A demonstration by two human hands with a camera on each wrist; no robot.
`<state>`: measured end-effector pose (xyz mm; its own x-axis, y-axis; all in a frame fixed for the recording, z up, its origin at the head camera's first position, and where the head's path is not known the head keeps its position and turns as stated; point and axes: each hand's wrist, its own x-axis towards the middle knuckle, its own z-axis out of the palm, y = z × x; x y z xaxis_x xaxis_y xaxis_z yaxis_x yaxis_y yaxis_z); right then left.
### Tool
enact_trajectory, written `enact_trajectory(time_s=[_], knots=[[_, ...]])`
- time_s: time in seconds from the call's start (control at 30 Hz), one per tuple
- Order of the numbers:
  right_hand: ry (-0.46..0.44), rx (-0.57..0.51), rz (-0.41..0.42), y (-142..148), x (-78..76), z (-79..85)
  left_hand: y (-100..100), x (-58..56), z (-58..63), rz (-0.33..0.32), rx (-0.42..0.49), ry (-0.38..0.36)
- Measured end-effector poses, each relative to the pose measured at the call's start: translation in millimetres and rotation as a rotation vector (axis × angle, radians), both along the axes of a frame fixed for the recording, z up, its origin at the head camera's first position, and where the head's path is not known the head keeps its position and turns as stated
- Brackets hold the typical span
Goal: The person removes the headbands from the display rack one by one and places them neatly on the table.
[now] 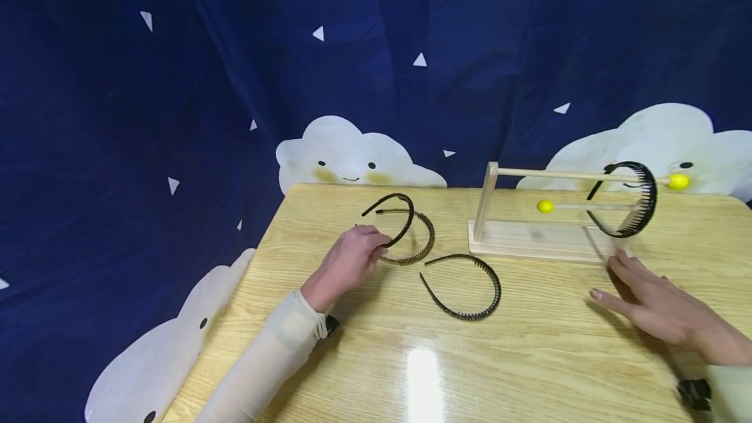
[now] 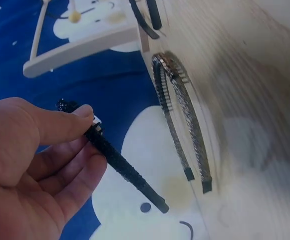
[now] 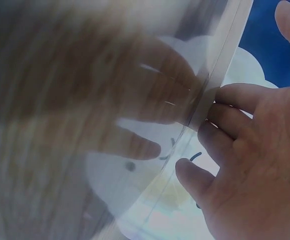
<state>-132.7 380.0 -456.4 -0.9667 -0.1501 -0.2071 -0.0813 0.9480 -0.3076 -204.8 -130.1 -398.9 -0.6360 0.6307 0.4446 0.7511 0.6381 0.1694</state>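
Note:
My left hand (image 1: 352, 258) pinches a black headband (image 1: 411, 214) between thumb and fingers, above the table's left part. In the left wrist view the held headband (image 2: 130, 172) shows a dark, textured surface. Just beyond it a bronze, braided-looking toothed headband (image 1: 431, 240) lies on the table. A black toothed headband (image 1: 497, 286) rests nearer the middle. Another wide-toothed black headband (image 1: 651, 201) hangs on a wooden rack (image 1: 529, 240) at the right. My right hand (image 1: 664, 309) has its fingers extended, fingertips at the front edge of the rack's base.
The rack has an upright post (image 1: 485, 202) and two horizontal rods tipped with yellow balls (image 1: 678, 181). Behind the wooden table (image 1: 364, 358) hangs a dark blue curtain (image 1: 376, 70) with white clouds and triangles.

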Motion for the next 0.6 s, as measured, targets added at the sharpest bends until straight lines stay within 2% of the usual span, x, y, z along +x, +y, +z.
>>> enact_trajectory(time_s=[0.2, 0.43, 0.6], knots=[[0.003, -0.014, 0.003, -1, 0.9, 1.4, -8, -4.5, -4.6, 0.058, 0.032, -0.011], [-0.005, -0.012, 0.003, 0, 1.5, 1.5, -15, -11.3, -9.0, 0.086, 0.083, -0.014], [0.004, -0.011, 0.010, 0, 1.0, 1.7, -20, -15.4, -12.0, 0.149, 0.070, -0.020]])
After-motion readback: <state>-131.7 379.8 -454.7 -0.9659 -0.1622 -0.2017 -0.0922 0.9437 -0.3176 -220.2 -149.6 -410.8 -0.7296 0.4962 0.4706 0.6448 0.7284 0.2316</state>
